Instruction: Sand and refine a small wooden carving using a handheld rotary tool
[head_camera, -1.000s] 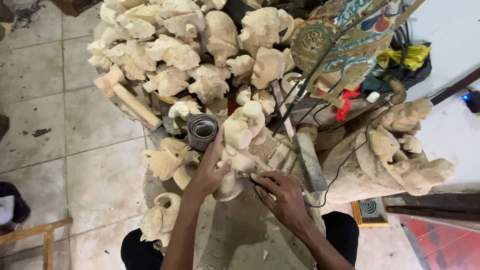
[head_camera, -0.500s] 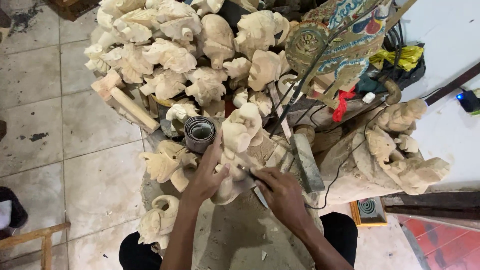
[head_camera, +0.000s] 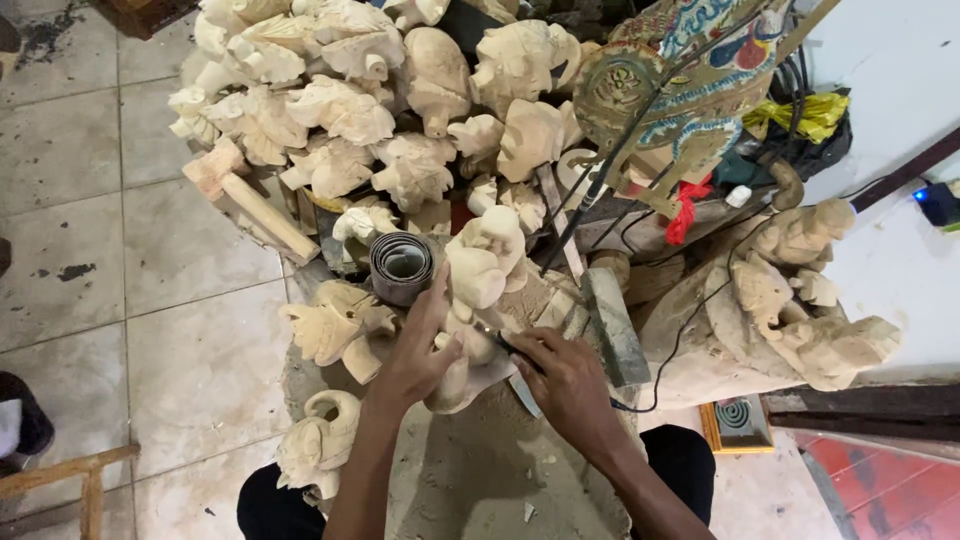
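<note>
Little has changed vs a sec ago: both hands stay on the pale wood carving (head_camera: 480, 300), w/ the left hand (head_camera: 415, 350) slid a bit higher along its side, so the cutting work goes on. Left hand is wrapped round the carving, steadying it. Right hand (head_camera: 560, 375) is clenched on a small dark-handled tool (head_camera: 505, 345), tip at the carving's lower right. Rolled sandpaper (head_camera: 402, 265) sits just left of the carving.
</note>
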